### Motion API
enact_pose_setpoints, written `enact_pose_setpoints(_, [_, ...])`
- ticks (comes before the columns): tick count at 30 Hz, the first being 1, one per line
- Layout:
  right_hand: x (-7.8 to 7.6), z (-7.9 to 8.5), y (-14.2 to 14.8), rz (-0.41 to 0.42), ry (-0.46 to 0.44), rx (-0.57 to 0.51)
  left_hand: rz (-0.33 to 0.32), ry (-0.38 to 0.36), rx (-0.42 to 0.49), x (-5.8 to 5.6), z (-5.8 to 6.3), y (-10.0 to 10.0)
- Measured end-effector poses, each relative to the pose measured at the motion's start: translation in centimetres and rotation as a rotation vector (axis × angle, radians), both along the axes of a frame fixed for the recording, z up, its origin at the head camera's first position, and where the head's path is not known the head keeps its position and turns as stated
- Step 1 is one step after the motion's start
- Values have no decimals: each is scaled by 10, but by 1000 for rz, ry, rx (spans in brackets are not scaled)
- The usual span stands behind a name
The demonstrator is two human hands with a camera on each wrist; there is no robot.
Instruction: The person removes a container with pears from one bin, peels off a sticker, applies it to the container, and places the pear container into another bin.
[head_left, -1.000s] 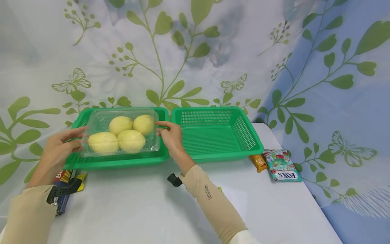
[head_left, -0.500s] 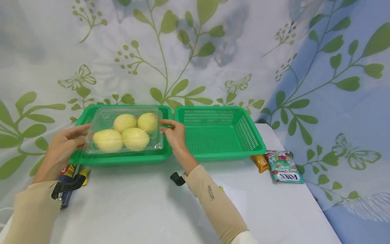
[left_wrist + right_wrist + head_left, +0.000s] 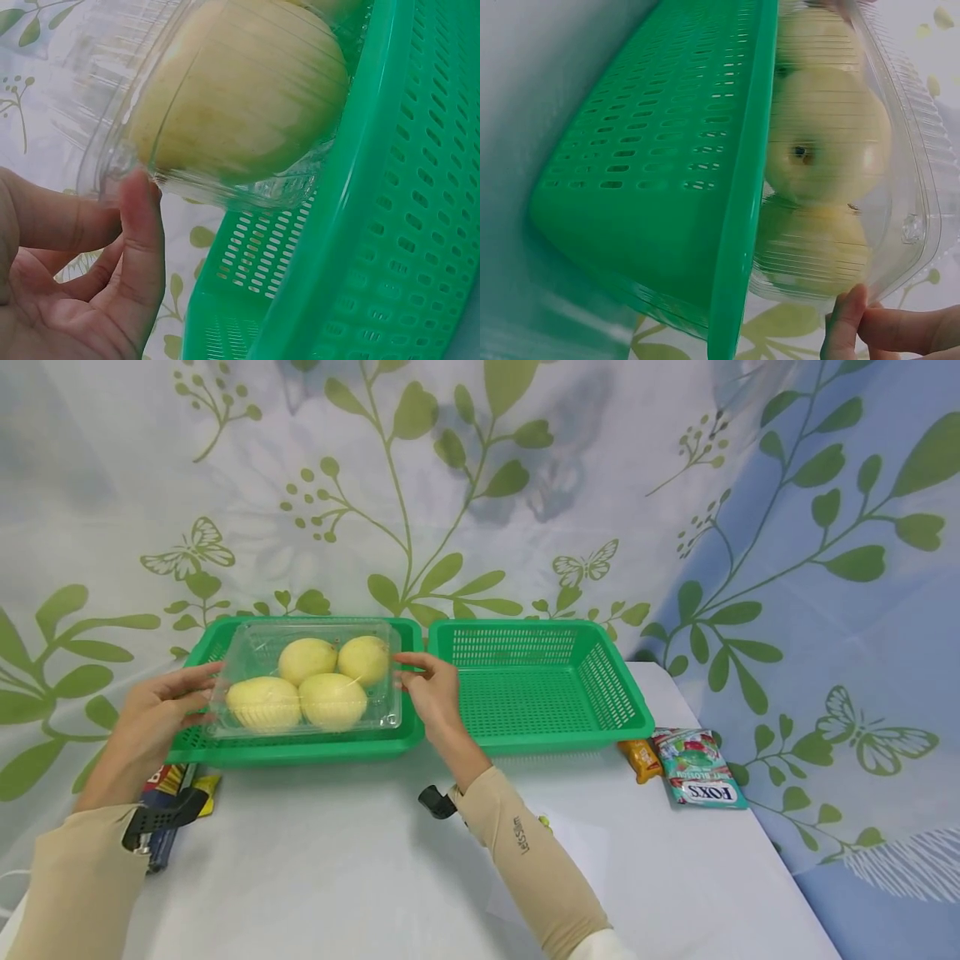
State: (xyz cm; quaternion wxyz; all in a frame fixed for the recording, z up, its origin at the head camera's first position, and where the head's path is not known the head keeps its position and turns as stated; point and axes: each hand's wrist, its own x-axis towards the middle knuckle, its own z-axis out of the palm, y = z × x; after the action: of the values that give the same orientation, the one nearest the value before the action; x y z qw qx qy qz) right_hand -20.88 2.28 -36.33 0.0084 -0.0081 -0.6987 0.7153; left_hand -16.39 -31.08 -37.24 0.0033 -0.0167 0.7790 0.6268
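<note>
A clear plastic fruit container (image 3: 247, 647) is held between both hands over the left green basket (image 3: 300, 756). Several pale yellow-green, roundish fruits (image 3: 333, 702) lie inside it; one shows a dark blossom end in the right wrist view. At the container's left side, my left hand (image 3: 153, 710) pinches the rim, thumb and fingertip (image 3: 139, 202) meeting at its corner in the left wrist view. My right hand (image 3: 435, 693) grips the opposite side, fingertips (image 3: 851, 300) at the rim close to the basket's edge. The basket's floor is mostly hidden beneath the container.
A second green basket (image 3: 517, 702) stands right beside the first, with nothing in it. A Fox's candy bag (image 3: 697, 768) and an orange packet (image 3: 641, 762) lie to its right. Blue and yellow wrappers (image 3: 161, 847) sit by my left wrist. A patterned cloth (image 3: 480, 485) hangs behind.
The head view has shifted slightly, so everything appears a little further right than a second ago. Both hands keep the container at nearly the same place over the left basket.
</note>
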Motion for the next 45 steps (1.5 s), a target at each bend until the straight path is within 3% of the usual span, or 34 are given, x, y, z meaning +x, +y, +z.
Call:
enact_pose_setpoints(4, [1, 0, 1, 0, 7, -12, -19, 25, 47, 2, 0, -1])
enact_pose_setpoints(11, [3, 0, 2, -16, 48, -20, -49, 37, 34, 4, 0, -3])
enact_pose_setpoints(19, [9, -2, 4, 0, 17, -39, -68, 46, 109, 12, -3, -5])
enact_pose_setpoints(35, [9, -1, 8, -19, 24, -72, -115, 71, 220, 14, -3, -3])
enact_pose_setpoints(45, [10, 1, 11, -22, 21, -124, -142, 70, 242, 12, -1, -4])
